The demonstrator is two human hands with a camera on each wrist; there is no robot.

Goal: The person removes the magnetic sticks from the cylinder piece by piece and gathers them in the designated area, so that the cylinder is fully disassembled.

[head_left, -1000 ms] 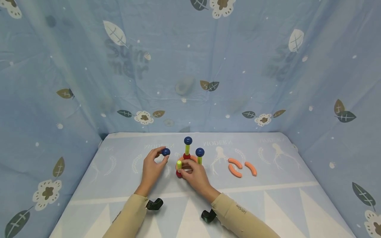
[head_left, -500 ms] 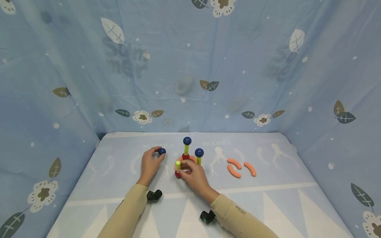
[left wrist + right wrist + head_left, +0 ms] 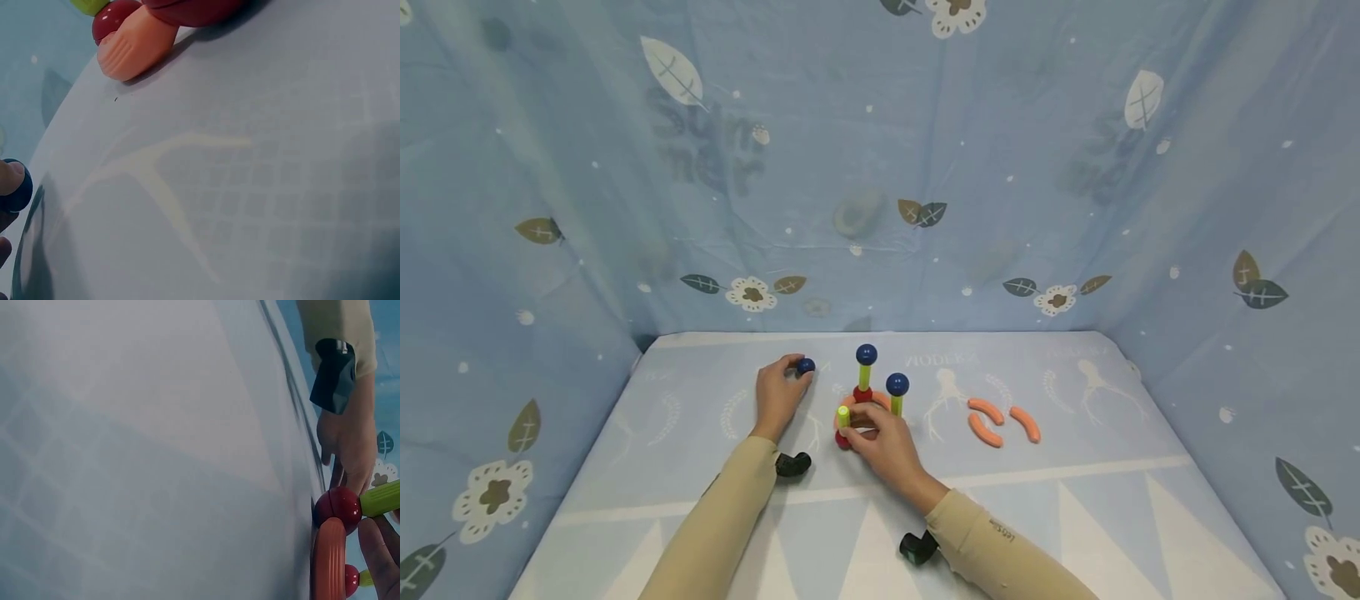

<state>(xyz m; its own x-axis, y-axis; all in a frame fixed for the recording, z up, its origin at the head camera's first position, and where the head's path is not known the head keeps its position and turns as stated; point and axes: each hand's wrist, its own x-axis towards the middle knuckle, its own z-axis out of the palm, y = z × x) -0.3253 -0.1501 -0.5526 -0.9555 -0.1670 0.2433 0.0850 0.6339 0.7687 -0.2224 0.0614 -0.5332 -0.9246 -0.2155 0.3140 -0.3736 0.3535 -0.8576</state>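
My left hand (image 3: 777,398) pinches a dark blue ball (image 3: 806,366) between thumb and fingers, left of a small ball-and-rod structure. My right hand (image 3: 889,446) holds the upright yellow-green rod (image 3: 843,416) at the structure's front left, which stands on a red ball (image 3: 337,509). Orange curved pieces (image 3: 330,559) join the red balls at the base into a ring, partly hidden by the right hand. At the back, another rod (image 3: 864,377) carries a blue ball (image 3: 867,354). A second blue ball (image 3: 897,384) tops the rod on the right.
Three loose orange curved pieces (image 3: 986,411) lie on the patterned tabletop (image 3: 1075,508) to the right. Dark wrist camera mounts (image 3: 793,464) stick out from both sleeves. A blue patterned curtain (image 3: 880,167) encloses the back and sides.
My left hand has moved slightly left and farther back with the blue ball. The right hand stays on the front-left rod. The head view has shifted a little.
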